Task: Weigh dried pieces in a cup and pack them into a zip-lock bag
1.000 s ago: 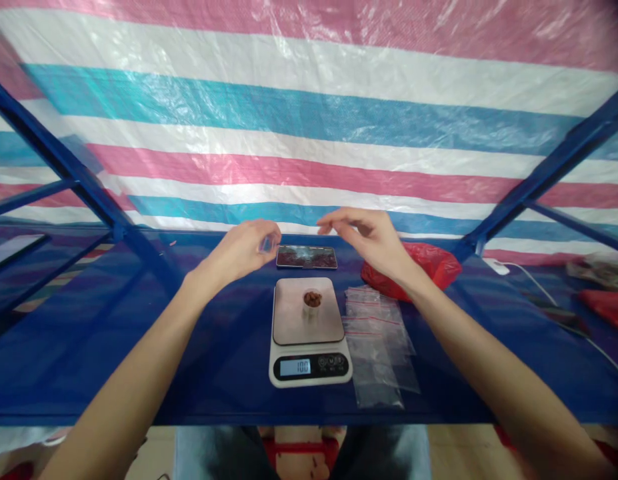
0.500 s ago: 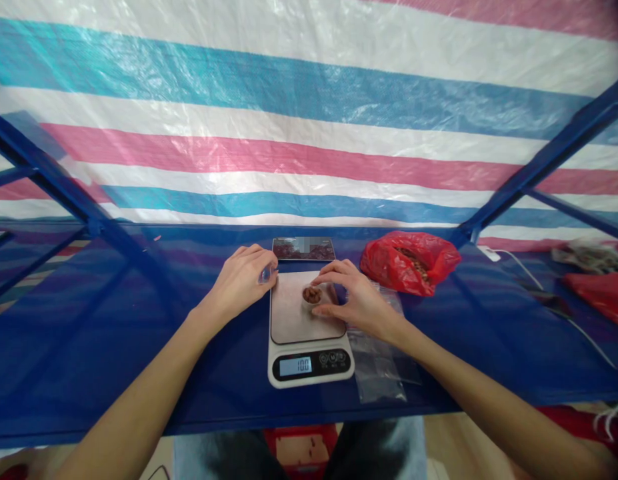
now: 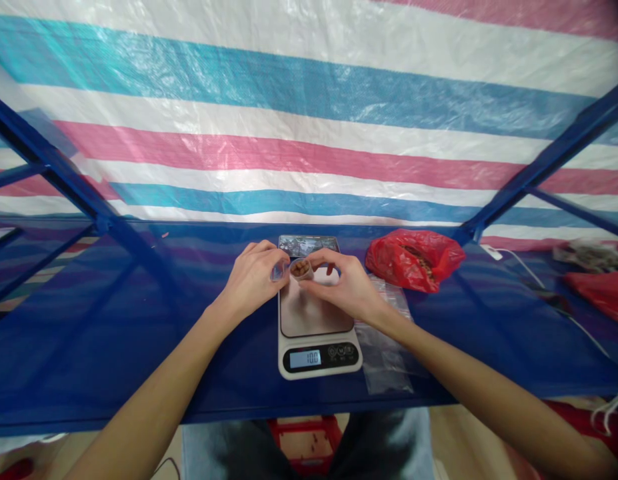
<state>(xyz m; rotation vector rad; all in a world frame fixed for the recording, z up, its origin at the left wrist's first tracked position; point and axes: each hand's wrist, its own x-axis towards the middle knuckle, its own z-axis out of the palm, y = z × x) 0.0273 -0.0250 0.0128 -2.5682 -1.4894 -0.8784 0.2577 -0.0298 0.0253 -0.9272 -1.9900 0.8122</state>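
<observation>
My right hand (image 3: pixel 341 280) grips a small round cup (image 3: pixel 305 275) of brown pellet-like pieces (image 3: pixel 301 268) between thumb and fingers. The cup is tilted toward my left hand, above the far left part of the scale's metal plate (image 3: pixel 313 317). My left hand (image 3: pixel 259 277) is curled round a clear plastic piece (image 3: pixel 278 272), apparently a small bag, right beside the cup; its lower part is hidden. Under both hands stands the white kitchen scale (image 3: pixel 319 369), its display (image 3: pixel 305 359) reading 10.0.
Behind the scale lies a phone (image 3: pixel 307 245). A red plastic bag (image 3: pixel 413 260) of brown pieces sits at the right back. Flat clear zip bags (image 3: pixel 387 367) lie right of the scale. A white cable (image 3: pixel 523 270) runs along the right. Blue frame bars (image 3: pixel 543 167) slant at both sides.
My right hand has lifted the cup off the scale plate and moved it left to my left hand. The display still reads 10.0. The view has shifted slightly.
</observation>
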